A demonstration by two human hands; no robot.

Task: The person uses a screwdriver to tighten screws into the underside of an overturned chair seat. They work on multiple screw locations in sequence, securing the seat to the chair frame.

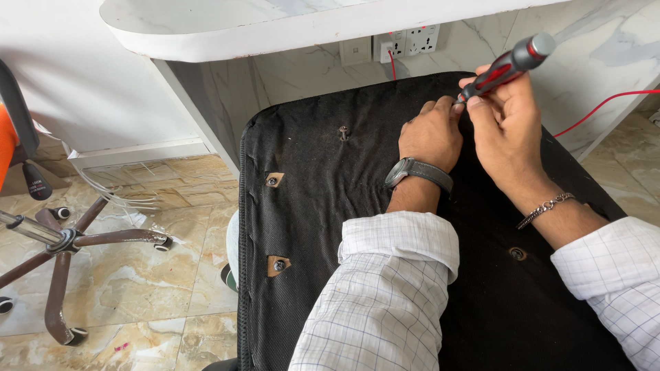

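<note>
A black fabric-covered chair seat [330,206] lies upside down in front of me. My right hand [505,117] grips a screwdriver with a red and grey handle [505,65], tilted with its tip down toward the seat's far edge. My left hand [430,134], wearing a grey wristwatch, rests curled on the seat right beside the screwdriver's tip; the tip and whatever it touches are hidden behind my fingers. A loose screw [343,131] stands in the seat to the left. Two bolts in torn holes [273,181] [278,264] sit along the left side, another [518,253] at the right.
A chair base with castors [69,240] lies on the tiled floor at left. A white marble counter [275,27] overhangs the seat. Wall sockets [405,42] hold a red cable [605,103] running right.
</note>
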